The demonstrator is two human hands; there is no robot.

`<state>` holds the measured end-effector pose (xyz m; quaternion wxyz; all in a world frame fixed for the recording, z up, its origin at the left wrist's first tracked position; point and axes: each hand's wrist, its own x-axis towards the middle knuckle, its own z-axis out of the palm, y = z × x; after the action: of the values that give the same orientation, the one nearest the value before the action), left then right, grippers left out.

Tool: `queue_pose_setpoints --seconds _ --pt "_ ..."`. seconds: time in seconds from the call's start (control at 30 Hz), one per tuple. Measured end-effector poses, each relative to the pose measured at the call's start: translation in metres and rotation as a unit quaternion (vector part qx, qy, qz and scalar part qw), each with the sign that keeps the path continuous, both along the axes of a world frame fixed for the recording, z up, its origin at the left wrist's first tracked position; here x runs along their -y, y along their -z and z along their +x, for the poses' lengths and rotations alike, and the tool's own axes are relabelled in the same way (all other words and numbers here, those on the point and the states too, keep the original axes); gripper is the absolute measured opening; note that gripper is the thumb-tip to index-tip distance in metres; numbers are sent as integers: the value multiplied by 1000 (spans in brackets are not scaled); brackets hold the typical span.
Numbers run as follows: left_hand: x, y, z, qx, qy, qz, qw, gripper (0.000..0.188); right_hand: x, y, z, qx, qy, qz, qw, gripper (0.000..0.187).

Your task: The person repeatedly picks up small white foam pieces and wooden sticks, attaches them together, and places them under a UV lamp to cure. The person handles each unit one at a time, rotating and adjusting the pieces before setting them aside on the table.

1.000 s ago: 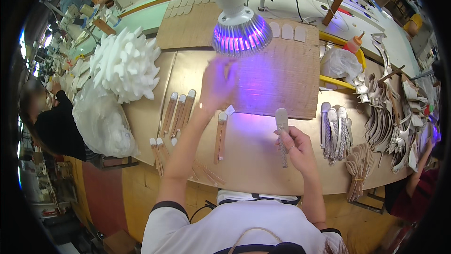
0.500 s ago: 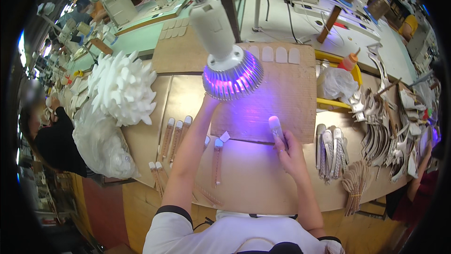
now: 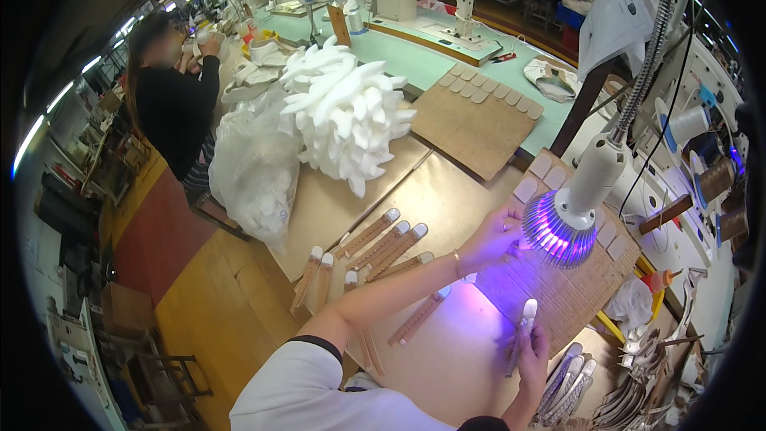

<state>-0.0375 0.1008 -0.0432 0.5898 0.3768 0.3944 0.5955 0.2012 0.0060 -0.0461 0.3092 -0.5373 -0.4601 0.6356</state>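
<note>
A lamp point(image 3: 562, 228) with a finned metal head casts violet light over a cardboard sheet point(image 3: 550, 291). My left hand point(image 3: 491, 244) is at the lamp's left side, fingers curled together beside pale rounded pieces point(image 3: 525, 189) on the sheet. Whatever its fingertips hold, if anything, is lost in the glare. Below the lamp, my right hand point(image 3: 533, 355) grips a slim strap point(image 3: 527, 318) with its white rounded end pointing up. Brown straps with pale tips point(image 3: 375, 249) lie left of my left forearm, and one more point(image 3: 420, 315) lies just in front of it.
A spiky white foam bundle point(image 3: 347, 112) and a clear plastic bag point(image 3: 255, 164) stand at the left. Another cardboard point(image 3: 467, 132) with pale pieces lies farther back. Bundled straps point(image 3: 568, 383) and an orange-tipped bottle point(image 3: 659, 279) are at the right. A person point(image 3: 171, 96) works at far left.
The view has swung to the left. My left hand, hidden behind the lamp before, now shows at its left side. My right hand still holds the strap, now more upright.
</note>
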Motion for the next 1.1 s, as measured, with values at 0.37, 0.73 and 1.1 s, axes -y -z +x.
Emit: queue_pose_setpoints --seconds 0.37,0.73,1.1 --pt "73 -37 4 -10 -52 -23 998 44 -2 -67 -18 27 -34 83 996 23" --pt "78 -73 29 5 -153 -3 988 47 -34 -89 -58 31 -101 210 972 22" --pt "70 -60 24 -101 -167 -1 981 43 -54 -88 -58 55 -122 229 964 20"
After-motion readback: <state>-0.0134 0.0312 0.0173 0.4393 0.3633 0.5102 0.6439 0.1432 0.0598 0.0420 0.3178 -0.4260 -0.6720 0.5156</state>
